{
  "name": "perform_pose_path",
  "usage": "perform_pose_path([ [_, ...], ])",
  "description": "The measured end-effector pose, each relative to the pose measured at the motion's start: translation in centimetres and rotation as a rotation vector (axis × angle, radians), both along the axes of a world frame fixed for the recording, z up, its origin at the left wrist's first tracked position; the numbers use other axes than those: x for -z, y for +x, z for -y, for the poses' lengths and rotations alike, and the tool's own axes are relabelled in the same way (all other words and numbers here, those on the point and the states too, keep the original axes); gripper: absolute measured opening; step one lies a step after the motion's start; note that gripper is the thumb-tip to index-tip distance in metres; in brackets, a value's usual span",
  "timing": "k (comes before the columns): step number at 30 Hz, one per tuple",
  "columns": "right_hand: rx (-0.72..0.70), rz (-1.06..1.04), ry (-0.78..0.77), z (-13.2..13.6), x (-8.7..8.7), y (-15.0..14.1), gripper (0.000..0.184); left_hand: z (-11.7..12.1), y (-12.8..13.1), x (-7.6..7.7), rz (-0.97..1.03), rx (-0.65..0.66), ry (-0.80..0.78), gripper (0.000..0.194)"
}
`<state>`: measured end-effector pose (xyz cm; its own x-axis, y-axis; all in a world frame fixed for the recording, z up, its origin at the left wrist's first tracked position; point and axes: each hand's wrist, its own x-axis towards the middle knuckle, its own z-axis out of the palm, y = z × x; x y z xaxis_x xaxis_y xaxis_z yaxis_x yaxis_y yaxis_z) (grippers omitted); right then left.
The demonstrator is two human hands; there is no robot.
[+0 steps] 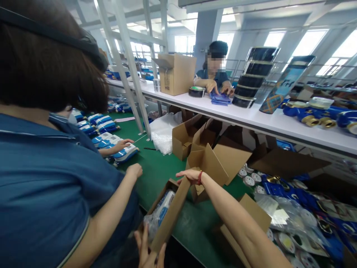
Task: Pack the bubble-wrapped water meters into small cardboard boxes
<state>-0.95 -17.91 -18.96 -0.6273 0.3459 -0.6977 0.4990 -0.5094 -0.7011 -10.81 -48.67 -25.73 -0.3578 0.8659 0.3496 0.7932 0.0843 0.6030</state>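
A small cardboard box (167, 216) is steadied from below by the left hand (149, 253), fingers spread against its near end, so that its open top stays tilted toward the wearer. Inside, a blue-and-white item wrapped in clear plastic (160, 214) can be seen. The right hand (191, 175) is laid over the far flap (205, 163), apparently pressing it back; whether the fingers are closed on the card cannot be told. Close on the left, a co-worker in a blue shirt (47, 178) is bent over the green table (164, 171).
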Motion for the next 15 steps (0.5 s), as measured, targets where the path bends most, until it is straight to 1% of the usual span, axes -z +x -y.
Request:
perform_pose_path([
  [2, -0.037, -0.036, -0.063, 1.6, -0.7, 1.7, 0.044, 0.9, -2.3, -0.2, 0.021, 0.097, -0.043, 0.020],
  [3, -0.036, -0.065, -0.076, 3.0, -1.0, 2.9, 0.047, 1.3, -3.4, -0.6, 0.032, 0.154, -0.067, 0.024],
  [4, -0.014, -0.110, -0.077, 4.7, -1.2, 4.3, 0.049, 1.6, -4.5, -1.1, 0.046, 0.219, -0.097, 0.030],
  [6, 0.089, -0.205, -0.048, 9.3, -1.3, 7.4, 0.048, 1.6, -6.1, -2.2, 0.082, 0.367, -0.160, 0.036],
  [7, 0.197, -0.292, -0.041, 12.0, -1.2, 9.0, 0.047, 1.3, -6.4, -2.7, 0.105, 0.432, -0.201, 0.036],
  [8, 0.360, -0.322, -0.023, 14.7, -1.1, 10.5, 0.051, 0.8, -6.5, -3.2, 0.132, 0.496, -0.242, 0.033],
  [10, 0.638, -0.288, 0.083, 19.9, -0.8, 12.9, 0.065, -0.7, -6.0, -3.9, 0.196, 0.644, -0.317, 0.028],
  [12, 0.859, -0.271, 0.192, 23.9, -0.7, 14.5, 0.072, -2.5, -5.3, -4.5, 0.255, 0.784, -0.397, 0.029],
  [13, 0.932, -0.271, 0.239, 25.3, -0.7, 14.9, 0.072, -3.5, -5.1, -5.0, 0.275, 0.849, -0.441, 0.030],
  [14, 0.969, -0.271, 0.277, 26.3, -0.7, 15.3, 0.071, -4.5, -5.3, -5.6, 0.288, 0.915, -0.503, 0.029],
  [15, 0.978, -0.265, 0.307, 26.9, -0.8, 15.5, 0.068, -5.6, -5.7, -6.5, 0.300, 0.973, -0.580, 0.028],
])
